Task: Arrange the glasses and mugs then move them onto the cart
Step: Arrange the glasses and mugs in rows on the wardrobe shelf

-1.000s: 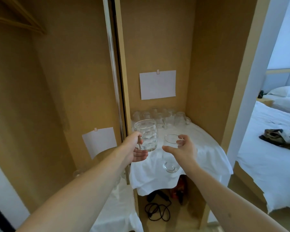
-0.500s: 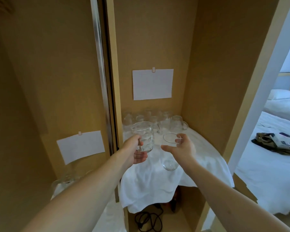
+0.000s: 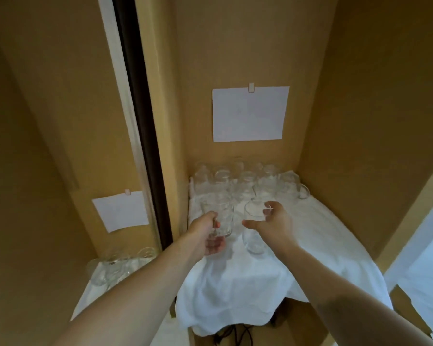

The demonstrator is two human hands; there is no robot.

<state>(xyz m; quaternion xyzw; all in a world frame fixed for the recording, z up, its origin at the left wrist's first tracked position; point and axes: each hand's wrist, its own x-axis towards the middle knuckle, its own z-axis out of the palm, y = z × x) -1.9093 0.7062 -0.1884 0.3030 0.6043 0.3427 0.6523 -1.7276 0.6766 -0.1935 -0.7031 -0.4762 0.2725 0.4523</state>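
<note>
At the far left, in the mirrored sliding door [image 3: 125, 171], a reflection shows more clear glassware on white cloth; blurred, count not readable. Left hand [image 3: 205, 236] grips a clear glass mug [image 3: 219, 218] by its handle, fingers curled round it, mug low over the white cloth [image 3: 235, 283] near the shelf's left edge; whether the base touches the cloth cannot be told. Mug is upright, long axis vertical, mouth up, handle pointing toward the person. Just beside it to the right, right hand [image 3: 272, 222] holds a clear tumbler [image 3: 254, 231], thumb on the near side and fingers pinching the far rim. Tumbler also upright, axis vertical, open end up, base at or just above the cloth. Behind both, a cluster of glasses and mugs [image 3: 250, 183] stands packed against the back wall beneath a sheet of paper [image 3: 249, 113]. Cart is not in view. Risks, as judged: mug and tumbler are close enough to knock together if either hand drifts inward; a rim pinch gives poor control, so the tumbler may swing or slip. The cloth is wrinkled and hangs over the front edge, so a base set on a fold could tip, and a snagged cloth could drag the rear cluster. Transparent walls make edges hard to judge.
</note>
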